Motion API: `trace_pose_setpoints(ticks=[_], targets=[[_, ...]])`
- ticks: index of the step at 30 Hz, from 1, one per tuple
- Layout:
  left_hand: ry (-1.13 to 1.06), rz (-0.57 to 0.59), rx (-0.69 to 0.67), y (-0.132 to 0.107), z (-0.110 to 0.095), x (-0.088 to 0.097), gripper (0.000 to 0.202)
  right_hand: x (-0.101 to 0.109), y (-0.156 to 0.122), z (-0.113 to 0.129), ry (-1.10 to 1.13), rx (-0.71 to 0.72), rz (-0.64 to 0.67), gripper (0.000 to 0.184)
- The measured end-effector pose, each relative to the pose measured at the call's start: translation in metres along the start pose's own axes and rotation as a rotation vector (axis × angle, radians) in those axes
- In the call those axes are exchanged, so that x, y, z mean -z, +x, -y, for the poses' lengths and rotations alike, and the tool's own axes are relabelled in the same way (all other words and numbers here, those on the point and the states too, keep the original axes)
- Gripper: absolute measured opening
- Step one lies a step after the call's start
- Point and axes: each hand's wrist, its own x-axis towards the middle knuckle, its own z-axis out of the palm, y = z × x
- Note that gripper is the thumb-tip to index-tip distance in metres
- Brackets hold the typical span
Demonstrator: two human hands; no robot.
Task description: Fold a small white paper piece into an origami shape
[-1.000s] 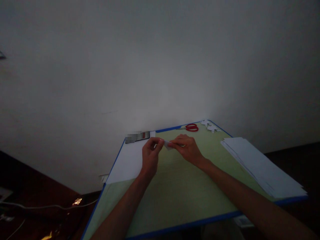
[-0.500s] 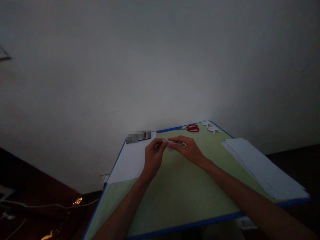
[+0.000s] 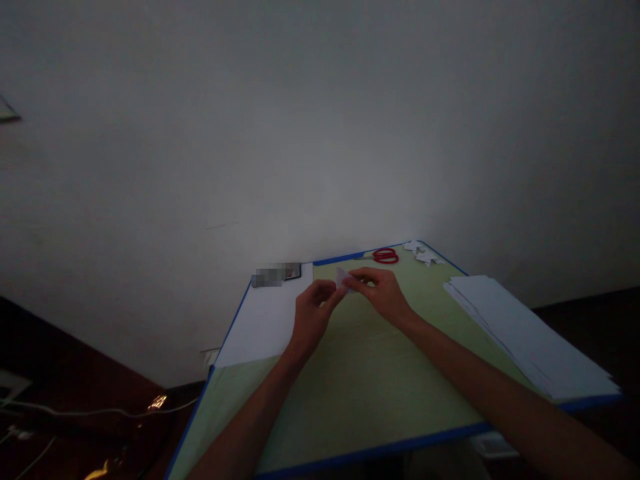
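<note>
You have a small folded piece of white paper (image 3: 341, 275) between your 2 hands, on your side of the red-handled scissors (image 3: 385, 256) and to their left. It sits at your fingertips, to the right of your left hand (image 3: 313, 307) and to the left of your right hand (image 3: 383, 293). Your right hand covers more of it, with thumb and fingers pinched on its right part. Your left thumb reaches in at its lower edge; whether your left fingers grip it too, you cannot tell from here. The hands are close together at the tips, wrists apart. A pointed corner stands up, tipped away from you; the long axis is too hidden to be sure of.

Count what lies about: 1 pair of scissors; 1 phone (image 3: 293, 272), left of the scissors, on 1 large white sheet (image 3: 255, 330) that spreads left of the scissors and toward you; at least 2 folded paper shapes (image 3: 427, 257), just right of the scissors; and 1 stack of white paper (image 3: 525, 333), right of the scissors and nearer you, its sheets too tightly layered to count. All of it rests on 1 green-topped table (image 3: 360, 400) with blue edging.
</note>
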Motion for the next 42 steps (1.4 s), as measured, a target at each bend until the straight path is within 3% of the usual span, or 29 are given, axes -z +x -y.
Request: trace_pose_setpoints(ticks=[3, 6, 14, 19, 29, 37, 42], targets=[[0.045, -0.036, -0.001, -0.0011, 0.0008, 0.0002, 0.020, -0.0010, 0.0019, -0.0034, 0.129, -0.093, 0.027, 0.028], [0.025, -0.047, 0.010, -0.0018, 0.0002, 0.0012, 0.018, -0.0016, 0.0011, -0.0015, 0.107, -0.094, 0.054, 0.026], [-0.171, 0.061, 0.132, -0.0010, -0.0007, 0.0022, 0.020, 0.0027, -0.0009, 0.0065, 0.073, -0.125, 0.210, 0.030], [-0.170, 0.122, 0.152, -0.0010, -0.0023, 0.0046, 0.021, 0.0029, -0.0004, 0.0040, 0.049, -0.124, 0.247, 0.029], [-0.148, 0.163, 0.175, -0.0022, -0.0027, 0.0036, 0.020, 0.0021, -0.0013, 0.0027, -0.122, -0.019, 0.134, 0.036], [-0.160, 0.136, 0.200, -0.0010, -0.0017, 0.0032, 0.017, 0.0031, 0.0017, 0.0042, 0.112, -0.149, 0.027, 0.032], [-0.131, 0.158, 0.172, -0.0004, -0.0018, 0.0028, 0.015, 0.0059, 0.0039, 0.0031, 0.115, -0.166, -0.019, 0.027]])
